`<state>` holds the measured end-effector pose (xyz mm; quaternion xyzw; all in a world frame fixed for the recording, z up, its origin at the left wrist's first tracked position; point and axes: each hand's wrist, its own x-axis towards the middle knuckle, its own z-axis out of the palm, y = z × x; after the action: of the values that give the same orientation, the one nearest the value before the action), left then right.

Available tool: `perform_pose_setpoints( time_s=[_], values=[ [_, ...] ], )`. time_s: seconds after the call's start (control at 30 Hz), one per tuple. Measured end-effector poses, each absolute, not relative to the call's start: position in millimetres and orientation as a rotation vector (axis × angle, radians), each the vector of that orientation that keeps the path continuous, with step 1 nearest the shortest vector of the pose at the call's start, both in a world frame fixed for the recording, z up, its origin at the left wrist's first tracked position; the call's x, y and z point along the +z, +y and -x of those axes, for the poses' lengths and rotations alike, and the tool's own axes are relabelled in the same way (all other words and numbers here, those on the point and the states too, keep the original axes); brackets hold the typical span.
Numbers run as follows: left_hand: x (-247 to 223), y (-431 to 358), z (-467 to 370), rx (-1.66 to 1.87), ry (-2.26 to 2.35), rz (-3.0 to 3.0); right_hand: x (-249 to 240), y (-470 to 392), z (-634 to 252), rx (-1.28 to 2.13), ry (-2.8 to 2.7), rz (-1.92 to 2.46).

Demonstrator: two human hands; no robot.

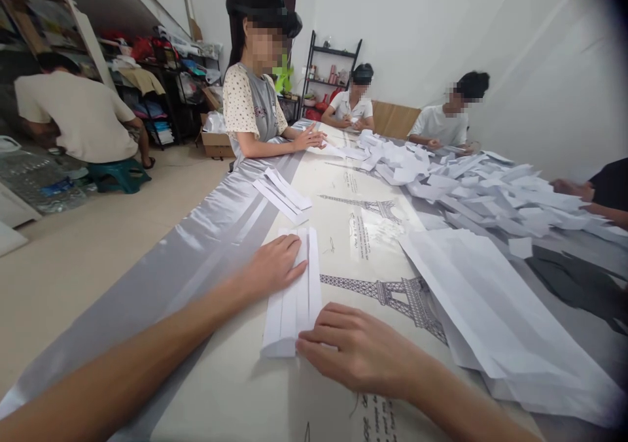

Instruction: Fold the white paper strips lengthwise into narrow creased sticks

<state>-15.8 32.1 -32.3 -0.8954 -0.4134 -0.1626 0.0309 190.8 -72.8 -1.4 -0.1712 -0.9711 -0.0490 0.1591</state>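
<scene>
A folded sheet of white paper (289,305), with several lengthwise creases, lies on the table in front of me. My left hand (277,262) rests on its far part, fingers bent down onto the paper and thumb apart. At the near right corner of the sheet, my right hand (350,347) has its fingers closed together at the edge, where the paper curls up slightly. Just beyond are more folded white strips (282,195). To my right lies a stack of large white sheets (490,311).
A big heap of small white paper pieces (471,180) covers the table's right side, near a dark cloth-like item (579,282). Other people sit or stand around the table (343,246), which has an Eiffel Tower print. Someone sits on a green stool (118,174) at left.
</scene>
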Motion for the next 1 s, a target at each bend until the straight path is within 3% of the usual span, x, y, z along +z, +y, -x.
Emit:
perform_pose_setpoints(
  time_s=[0.23,0.43,0.77,1.0],
  values=[
    [-27,29,16,-0.841,-1.177,2.780,-5,-72,-211,0.029,-2.247,0.739],
    [4,-7,5,-1.320,-0.442,2.894,7,-73,-222,0.053,-2.006,0.817],
    [16,-25,4,-1.221,-0.061,2.523,15,-76,-227,-0.098,-2.213,0.701],
    [24,-19,7,-1.156,0.027,2.629,13,-91,-223,-0.201,-2.179,0.707]
  ],
)
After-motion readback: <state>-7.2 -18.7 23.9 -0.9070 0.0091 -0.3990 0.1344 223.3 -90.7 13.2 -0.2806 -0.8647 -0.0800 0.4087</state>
